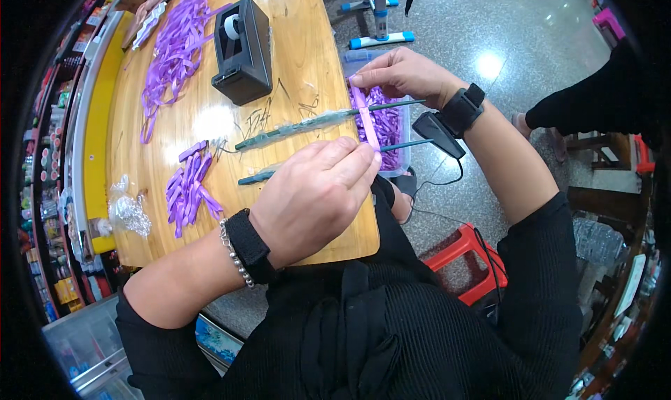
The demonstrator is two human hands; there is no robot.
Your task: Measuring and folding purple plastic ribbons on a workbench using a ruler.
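A light purple ribbon strip (pixel 366 119) is stretched between my hands, across two thin dark green rods (pixel 293 129) that jut past the table edge. My right hand (pixel 405 76) pinches its far end between thumb and fingers. At the near end, the closed fingers of my left hand (pixel 314 194) hold the ribbon beside the nearer rod. Clear wrapping covers part of the rods. Beneath the ribbon, a clear plastic bin (pixel 400 171) holds many purple ribbon pieces. A small pile of purple ribbon loops (pixel 189 190) lies on the table to the left.
A black tape dispenser (pixel 244 57) stands on the wooden table (pixel 300 57), near a heap of long purple ribbon (pixel 175 50). Crumpled clear plastic (pixel 129 210) lies at the left. A red stool (pixel 458 256) is at the right, and a person's dark-clothed leg (pixel 580 106) shows beyond.
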